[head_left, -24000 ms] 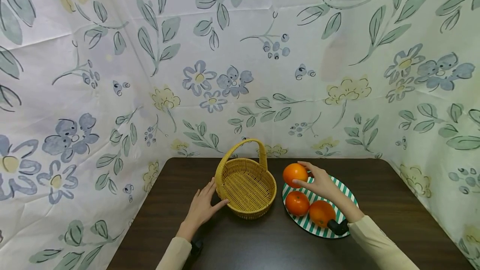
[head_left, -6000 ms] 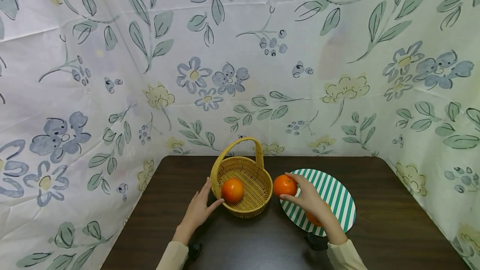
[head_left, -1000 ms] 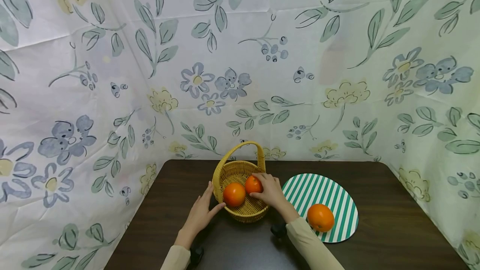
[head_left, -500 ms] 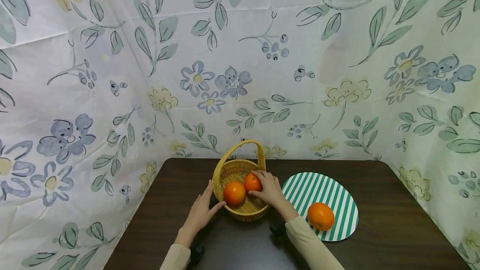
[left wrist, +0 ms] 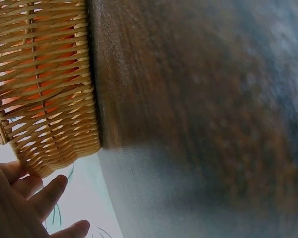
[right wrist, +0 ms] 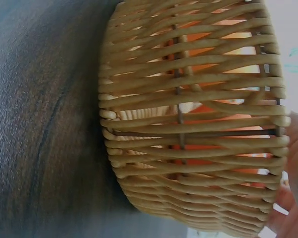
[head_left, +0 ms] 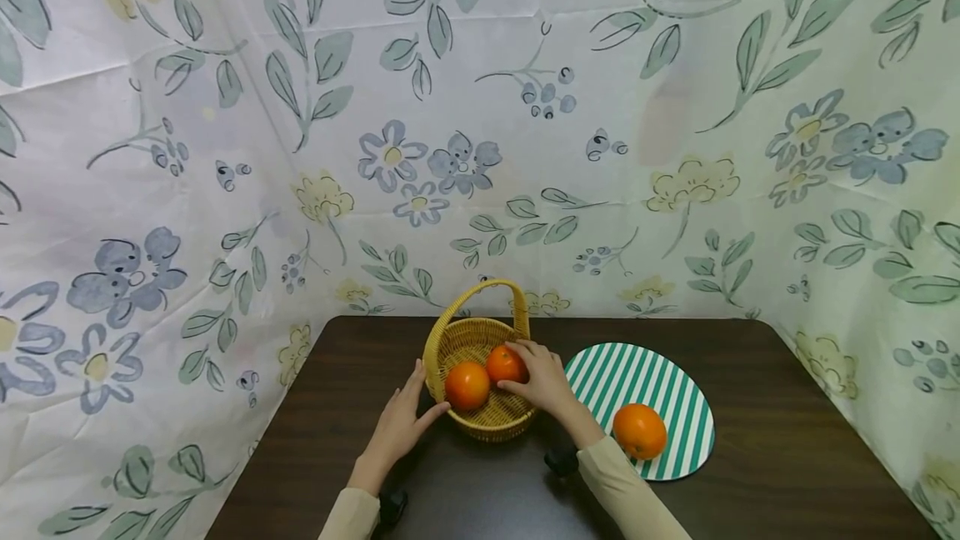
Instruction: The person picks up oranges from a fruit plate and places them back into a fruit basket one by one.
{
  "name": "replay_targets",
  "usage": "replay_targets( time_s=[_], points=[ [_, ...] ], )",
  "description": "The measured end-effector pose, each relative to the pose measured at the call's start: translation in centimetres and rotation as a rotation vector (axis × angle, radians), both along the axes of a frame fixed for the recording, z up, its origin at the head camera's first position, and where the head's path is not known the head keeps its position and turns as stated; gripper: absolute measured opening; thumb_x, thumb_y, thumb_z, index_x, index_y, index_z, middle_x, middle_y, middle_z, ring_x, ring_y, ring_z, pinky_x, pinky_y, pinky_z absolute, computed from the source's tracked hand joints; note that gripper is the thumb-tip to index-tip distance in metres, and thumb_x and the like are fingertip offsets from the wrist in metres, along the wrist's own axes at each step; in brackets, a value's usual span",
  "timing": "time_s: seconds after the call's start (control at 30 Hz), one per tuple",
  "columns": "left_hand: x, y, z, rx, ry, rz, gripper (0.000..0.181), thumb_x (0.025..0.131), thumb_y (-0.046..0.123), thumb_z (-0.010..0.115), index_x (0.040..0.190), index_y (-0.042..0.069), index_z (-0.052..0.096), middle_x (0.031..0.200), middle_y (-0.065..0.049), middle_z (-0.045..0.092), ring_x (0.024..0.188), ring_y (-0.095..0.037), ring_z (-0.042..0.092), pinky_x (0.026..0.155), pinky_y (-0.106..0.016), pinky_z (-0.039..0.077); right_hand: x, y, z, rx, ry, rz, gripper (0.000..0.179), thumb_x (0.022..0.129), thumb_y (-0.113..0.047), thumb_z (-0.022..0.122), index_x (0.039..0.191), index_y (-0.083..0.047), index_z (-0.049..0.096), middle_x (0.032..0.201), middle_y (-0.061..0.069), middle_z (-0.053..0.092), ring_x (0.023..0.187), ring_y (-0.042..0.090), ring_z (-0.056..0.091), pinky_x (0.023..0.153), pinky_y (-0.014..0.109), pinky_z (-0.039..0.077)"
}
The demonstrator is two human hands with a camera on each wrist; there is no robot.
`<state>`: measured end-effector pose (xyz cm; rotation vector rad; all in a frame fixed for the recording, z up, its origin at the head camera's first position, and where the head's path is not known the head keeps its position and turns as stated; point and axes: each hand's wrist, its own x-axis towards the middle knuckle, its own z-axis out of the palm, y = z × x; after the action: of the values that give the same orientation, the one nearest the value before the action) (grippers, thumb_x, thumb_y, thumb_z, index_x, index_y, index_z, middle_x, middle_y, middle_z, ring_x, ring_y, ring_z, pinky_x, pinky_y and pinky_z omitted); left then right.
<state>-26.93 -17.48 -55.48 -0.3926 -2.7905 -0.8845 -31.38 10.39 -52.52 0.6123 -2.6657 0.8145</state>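
Observation:
A yellow wicker basket [head_left: 495, 433] with a tall arched handle [head_left: 480, 287] stands on the table. Inside it, to the left, lies one orange [head_left: 467, 386]. Beside that orange, my right hand [head_left: 542, 382] holds a smaller, redder orange [head_left: 506, 364] between thumb and fingers, within the basket's rim. My left hand [head_left: 397, 423] rests against the basket's left side, fingers spread and fairly straight. Through the weave in the right wrist view, patches of orange skin show, and part of the right hand [right wrist: 290, 198] appears past the rim. The left wrist view shows left-hand fingers [left wrist: 48, 196] at the basket wall [left wrist: 49, 99].
To the right of the basket lies a round plate [head_left: 626, 369] with green and white stripes, bearing another orange [head_left: 640, 432]. The dark wooden table [head_left: 780, 440] reaches back to a floral cloth [head_left: 585, 148] that hangs behind and at both sides.
Across the earlier frames, one orange went from the right hand into the basket, and the redder one from the plate into it. During the last second the hands hardly moved.

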Motion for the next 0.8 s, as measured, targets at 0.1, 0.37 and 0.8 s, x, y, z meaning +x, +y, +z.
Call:
replay_targets(
  time_s=[0.1,0.37,0.8],
  points=[
    [0.0,0.0,0.1,-0.003,0.006,0.004,0.086,0.085,0.06,0.052,0.15,0.016,0.017,0.154,-0.008,0.017,0.136,-0.029,0.031,0.108,-0.058,0.022,0.1,0.1,0.3,-0.004,-0.002,0.005,0.065,0.076,-0.045,0.073,0.131,-0.018,0.053,0.131,0.011,0.051,0.119,0.032,0.046,0.096,0.054,0.034],
    [0.1,0.1,0.4,0.0,-0.023,0.005,0.087,0.084,0.062,0.051,0.15,0.016,0.017,0.155,-0.005,0.014,0.137,-0.027,0.03,0.109,-0.056,0.021,0.5,0.3,0.9,-0.002,-0.023,0.006,0.066,0.077,-0.047,0.071,0.132,-0.017,0.053,0.134,0.01,0.05,0.123,0.031,0.044,0.099,0.056,0.031],
    [0.0,0.0,0.2,-0.018,-0.008,0.011,0.087,0.085,0.06,0.052,0.15,0.014,0.017,0.154,-0.007,0.018,0.136,-0.026,0.031,0.109,-0.056,0.021,1.5,0.9,1.1,-0.048,0.074,-0.004,0.064,0.075,-0.045,0.074,0.128,-0.013,0.057,0.13,0.01,0.053,0.12,0.031,0.047,0.098,0.059,0.03]
  ],
)
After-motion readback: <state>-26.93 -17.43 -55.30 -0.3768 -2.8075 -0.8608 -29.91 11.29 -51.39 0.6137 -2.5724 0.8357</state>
